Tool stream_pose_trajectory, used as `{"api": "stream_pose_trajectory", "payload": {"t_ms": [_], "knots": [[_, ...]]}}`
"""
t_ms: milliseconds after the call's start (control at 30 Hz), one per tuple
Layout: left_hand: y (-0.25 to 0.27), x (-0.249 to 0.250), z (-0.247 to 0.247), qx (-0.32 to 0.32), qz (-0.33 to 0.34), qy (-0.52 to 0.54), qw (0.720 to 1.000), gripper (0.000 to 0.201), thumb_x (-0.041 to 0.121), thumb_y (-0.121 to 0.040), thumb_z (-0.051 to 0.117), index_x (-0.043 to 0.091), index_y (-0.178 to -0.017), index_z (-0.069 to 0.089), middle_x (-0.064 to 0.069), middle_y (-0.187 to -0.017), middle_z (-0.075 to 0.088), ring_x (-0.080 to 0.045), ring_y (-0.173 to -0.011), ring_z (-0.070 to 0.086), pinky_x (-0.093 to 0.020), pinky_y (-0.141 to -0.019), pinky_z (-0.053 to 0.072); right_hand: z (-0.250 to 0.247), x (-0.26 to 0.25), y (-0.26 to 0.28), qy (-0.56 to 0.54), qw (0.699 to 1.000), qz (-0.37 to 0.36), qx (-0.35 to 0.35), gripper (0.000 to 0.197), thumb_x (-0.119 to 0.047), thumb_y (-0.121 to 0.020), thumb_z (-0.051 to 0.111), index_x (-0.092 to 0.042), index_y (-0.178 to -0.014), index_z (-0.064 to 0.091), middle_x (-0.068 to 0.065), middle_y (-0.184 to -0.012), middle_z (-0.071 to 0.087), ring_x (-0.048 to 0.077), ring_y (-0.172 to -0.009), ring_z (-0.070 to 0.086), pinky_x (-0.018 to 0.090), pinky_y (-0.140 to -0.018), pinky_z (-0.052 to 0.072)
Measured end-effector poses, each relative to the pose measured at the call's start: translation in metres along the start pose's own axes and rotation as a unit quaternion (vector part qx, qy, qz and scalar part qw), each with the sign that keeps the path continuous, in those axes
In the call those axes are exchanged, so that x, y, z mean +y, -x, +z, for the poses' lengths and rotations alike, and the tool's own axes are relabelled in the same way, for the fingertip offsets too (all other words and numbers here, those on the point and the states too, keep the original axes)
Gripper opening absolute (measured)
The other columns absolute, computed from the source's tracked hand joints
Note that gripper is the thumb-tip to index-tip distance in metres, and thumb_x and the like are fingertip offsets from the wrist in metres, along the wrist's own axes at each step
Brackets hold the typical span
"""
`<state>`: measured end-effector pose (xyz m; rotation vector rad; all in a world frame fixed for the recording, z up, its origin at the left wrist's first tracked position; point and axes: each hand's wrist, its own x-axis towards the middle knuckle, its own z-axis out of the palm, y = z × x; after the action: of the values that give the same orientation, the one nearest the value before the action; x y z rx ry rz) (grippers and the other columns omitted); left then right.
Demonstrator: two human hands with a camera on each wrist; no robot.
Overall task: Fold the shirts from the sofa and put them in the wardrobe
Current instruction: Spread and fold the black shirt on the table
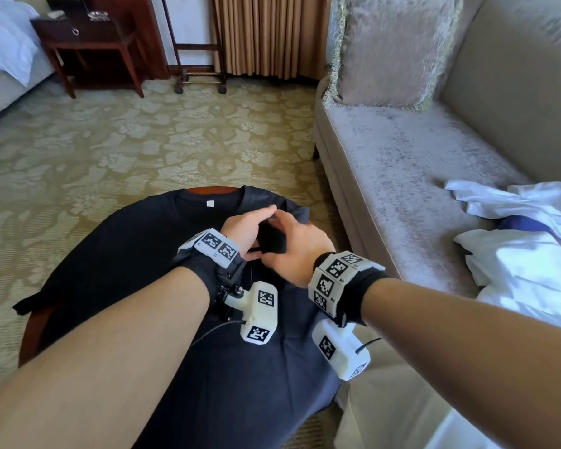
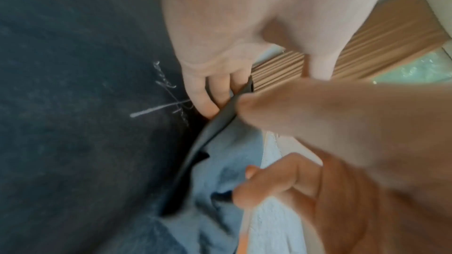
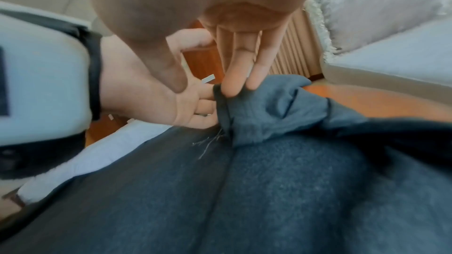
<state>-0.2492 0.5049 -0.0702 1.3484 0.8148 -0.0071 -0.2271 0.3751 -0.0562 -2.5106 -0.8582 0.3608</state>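
Dark shirt [image 1: 117, 270] lies spread over the round wooden tabletop [image 1: 212, 189], collar at 12 o'clock with a small white neck label [image 1: 210, 203] showing. The hem and one side hang off the tabletop edge toward 6 and 8 o'clock.

I see both hands meeting over the shirt's right shoulder area, at roughly 1 o'clock from the shirt's middle. Left hand [image 1: 245, 226] has its palm facing the other hand; the right wrist view shows its fingers [image 3: 204, 92] curled against a raised fold of the dark fabric, so I read it as grasping the shirt. Right hand [image 1: 293, 244] comes in from 4 o'clock; its fingertips [image 3: 232, 86] press on the top edge of that same bunched fold, with the thumb [image 3: 171, 72] on the opposite side, nearer the left palm. I read this as a pinch on the shirt, though blur softens the contact.

In the left wrist view the fold edge [image 2: 229, 103] stands up as a thin dark strip between the two hands. A pale scribbled mark [image 2: 166, 101] sits on the cloth just beside the left fingers.

Sofa [image 1: 402, 176] runs along the 3 o'clock side, a cushion [image 1: 392, 50] at its far end. White clothes [image 1: 531, 254] lie heaped on the seat, with a bit of blue between them.
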Motion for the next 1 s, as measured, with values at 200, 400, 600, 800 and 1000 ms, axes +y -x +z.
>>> {"api": "stream_pose_trajectory", "payload": {"t_ms": [200,400,600,800,1000], "knots": [[-0.026,-0.010,-0.007,0.070,0.007,-0.020,0.997,0.033,0.010,-0.088,0.065,0.003,-0.120,0.061,-0.009,-0.100,0.061,-0.024,-0.088,0.062,-0.039,-0.081,0.058,-0.008,0.031,-0.007,-0.154,0.959,0.184,0.148,0.036,-0.038,-0.085,0.056,-0.027,-0.119,0.048,-0.004,-0.107,0.065,0.023,-0.100,0.061,0.033,-0.086,0.049],[-0.041,-0.019,-0.027,0.119,-0.035,0.068,0.990,0.029,0.009,-0.081,0.066,0.000,-0.108,0.063,-0.009,-0.103,0.065,-0.026,-0.095,0.063,-0.042,-0.089,0.056,0.012,0.039,0.004,-0.030,0.984,0.176,-0.020,0.092,-0.058,-0.048,0.070,-0.020,-0.127,0.044,0.000,-0.122,0.045,0.023,-0.117,0.046,0.042,-0.098,0.044],[-0.033,-0.025,-0.032,0.126,-0.065,0.061,0.988,0.007,-0.004,-0.086,0.057,0.003,-0.089,0.058,-0.010,-0.085,0.062,-0.022,-0.079,0.064,-0.034,-0.061,0.055,0.018,0.037,0.005,0.010,0.989,0.148,-0.008,0.057,-0.020,-0.066,0.076,-0.015,-0.110,0.040,0.005,-0.116,0.045,0.020,-0.093,0.050,0.028,-0.077,0.041],[-0.023,-0.001,-0.029,0.283,-0.072,-0.107,0.950,0.078,0.018,-0.067,0.071,-0.001,-0.134,0.036,-0.017,-0.129,0.052,-0.034,-0.115,0.056,-0.040,-0.099,0.045,0.006,0.042,0.005,-0.071,0.974,0.212,-0.023,0.047,-0.030,-0.066,0.073,-0.018,-0.105,0.050,0.002,-0.103,0.056,0.018,-0.084,0.053,0.028,-0.062,0.038],[-0.038,0.012,0.001,0.138,0.085,-0.285,0.945,0.081,0.038,-0.070,0.079,0.015,-0.138,0.040,-0.003,-0.142,0.044,-0.026,-0.125,0.049,-0.038,-0.096,0.043,-0.001,0.046,-0.014,-0.140,0.956,0.255,0.022,0.033,-0.040,-0.086,0.060,-0.020,-0.112,0.060,0.000,-0.104,0.062,0.019,-0.086,0.054,0.027,-0.070,0.039]]}}
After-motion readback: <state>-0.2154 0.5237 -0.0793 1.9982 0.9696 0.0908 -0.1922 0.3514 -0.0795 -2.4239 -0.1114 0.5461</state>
